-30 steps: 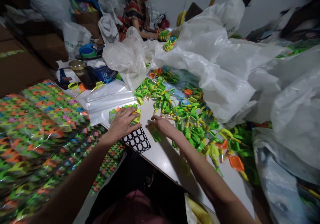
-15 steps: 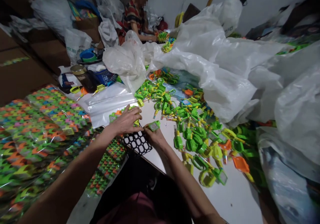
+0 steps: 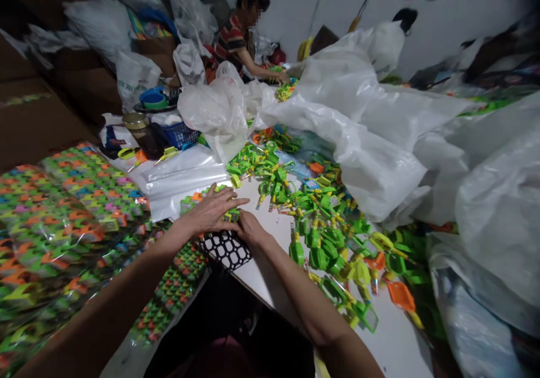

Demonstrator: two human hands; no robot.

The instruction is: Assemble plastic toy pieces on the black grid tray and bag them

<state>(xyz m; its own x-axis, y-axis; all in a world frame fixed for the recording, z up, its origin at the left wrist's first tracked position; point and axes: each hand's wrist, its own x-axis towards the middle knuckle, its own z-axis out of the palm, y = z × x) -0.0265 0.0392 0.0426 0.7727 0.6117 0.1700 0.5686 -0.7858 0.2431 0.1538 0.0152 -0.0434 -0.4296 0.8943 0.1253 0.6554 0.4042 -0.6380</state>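
Note:
My left hand [image 3: 213, 210] lies over a black grid tray [image 3: 230, 251], fingers stretched out and apart. Under and beyond its fingers, green and orange plastic toy watches [image 3: 196, 198] sit in a row on the tray. My right hand [image 3: 252, 229] is at the tray's right side, close against the left fingertips, its fingers closed around a green toy watch [image 3: 233, 215] that is mostly hidden. To the right, a loose heap of green, yellow and orange toy watches [image 3: 323, 248] with yellow-ended tubes spreads over the white table [image 3: 274, 260].
Clear plastic bags [image 3: 185, 172] lie flat beyond the tray. Filled sheets of toy watches [image 3: 76, 215] are stacked at left. A jar [image 3: 143, 133] and blue basket [image 3: 181, 133] stand behind. Large white bags [image 3: 371, 125] cover the right back. Another person [image 3: 236, 46] works at the far side.
My right hand has moved left and up to the tray with the toy watch, which is now mostly hidden. My left fingers have straightened. The view has tilted up slightly.

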